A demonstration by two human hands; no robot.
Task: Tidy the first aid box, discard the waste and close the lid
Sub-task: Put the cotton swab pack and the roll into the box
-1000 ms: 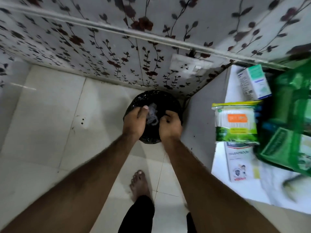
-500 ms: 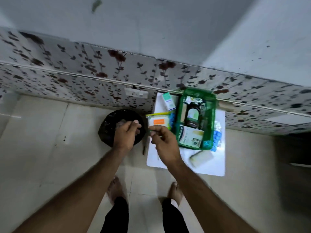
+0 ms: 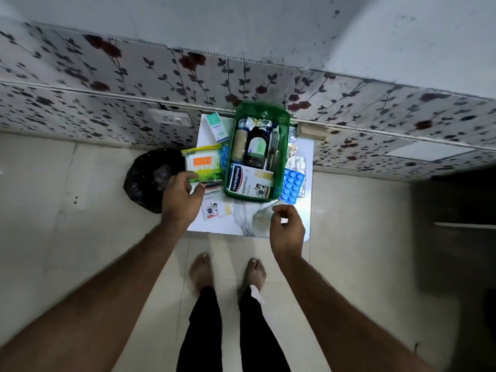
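Small white counter (image 3: 228,228) against floral-papered wall (image 3: 107,76), both hands above its near edge. Left hand (image 3: 180,200): fingers loosely curled and parted, empty, hovering over near-left corner of counter. Right hand (image 3: 286,230): fingers loosely curled, nothing visibly gripped, above near-right edge. Open green plastic first aid box (image 3: 284,146): beyond and between the hands, lid up and leaning toward wall. Inside box: dark brown glass bottle (image 3: 256,149), beige bandage roll (image 3: 238,146), white Hansaplast carton (image 3: 248,181) at the near end. Just beyond left hand: clear plastic pack of cotton buds with orange label (image 3: 203,163), on counter beside box. Under left fingertips: second white Hansaplast carton (image 3: 213,204), lying flat. Further beyond: small white-and-teal carton (image 3: 218,127). Beyond right hand, just right of box: blue tablet blister strip (image 3: 293,185), silver foil strip (image 3: 295,163). Left of left hand, on tiled floor (image 3: 67,237): round bin lined with black plastic bag (image 3: 146,178), pale crumpled scrap inside. Below the hands: bare feet (image 3: 201,272), black trousers (image 3: 204,331).
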